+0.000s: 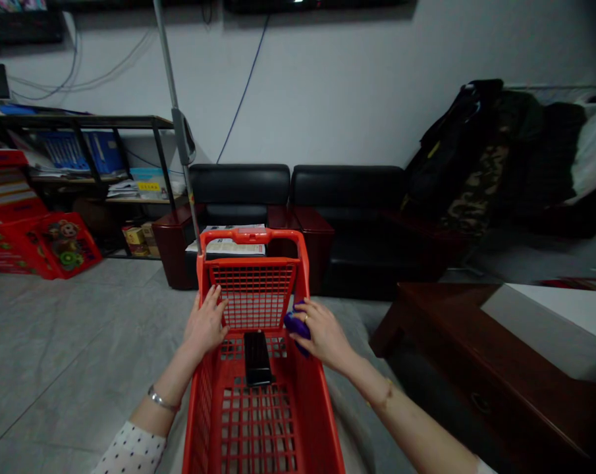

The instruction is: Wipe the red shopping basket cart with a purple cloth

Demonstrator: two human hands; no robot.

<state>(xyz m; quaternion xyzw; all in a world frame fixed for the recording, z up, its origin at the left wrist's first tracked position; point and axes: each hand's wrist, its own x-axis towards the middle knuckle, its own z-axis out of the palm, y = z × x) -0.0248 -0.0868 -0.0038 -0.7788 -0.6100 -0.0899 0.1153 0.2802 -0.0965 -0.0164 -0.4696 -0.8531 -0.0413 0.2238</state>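
Observation:
In front of me stands a red plastic shopping cart (322, 408) with a grid-patterned basket. My left hand (207, 324) is at the cart's left side, near the back panel, its fingers stretched out and nothing in them. By the opposite side, my right hand (322, 331) has its fingers closed around a soft-looking purple-blue thing (294, 322); its exact kind is partly hidden by the fingers. On the basket floor between my hands lies a glossy black box-shaped object (257, 359).
A dark wooden table (440, 342) stands close on the right. Black sofas (347, 191) line the wall behind the cart. A grey pole (169, 66) rises at the cart's far left corner. Red boxes (45, 243) and a shelf (124, 122) are at left; coats (480, 151) hang at right.

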